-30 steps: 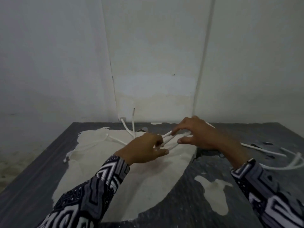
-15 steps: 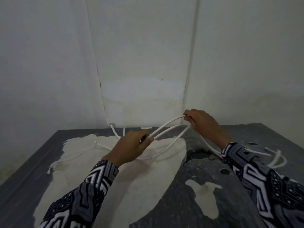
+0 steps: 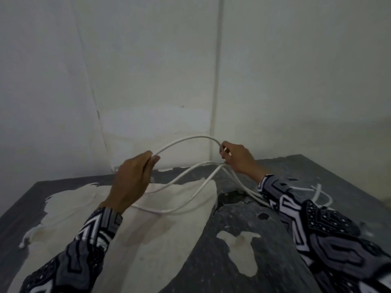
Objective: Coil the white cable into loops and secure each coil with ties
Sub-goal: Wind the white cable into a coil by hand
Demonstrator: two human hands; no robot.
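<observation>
Loops of thin white cable (image 3: 186,142) half-formed between my left hand (image 3: 132,178) and right hand (image 3: 237,157), both gripping; slack remains, no ties on.

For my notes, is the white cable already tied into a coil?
Not tied: white cable hangs in open loops between both hands; no tie shows.

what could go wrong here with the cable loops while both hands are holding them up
1. The left hand and right hand hold the white cable only at the ends of the loops; the lower strands sag onto the table and may slip out unevenly.
2. The loose cable behind the right sleeve could snag or tangle when pulled in.
</observation>
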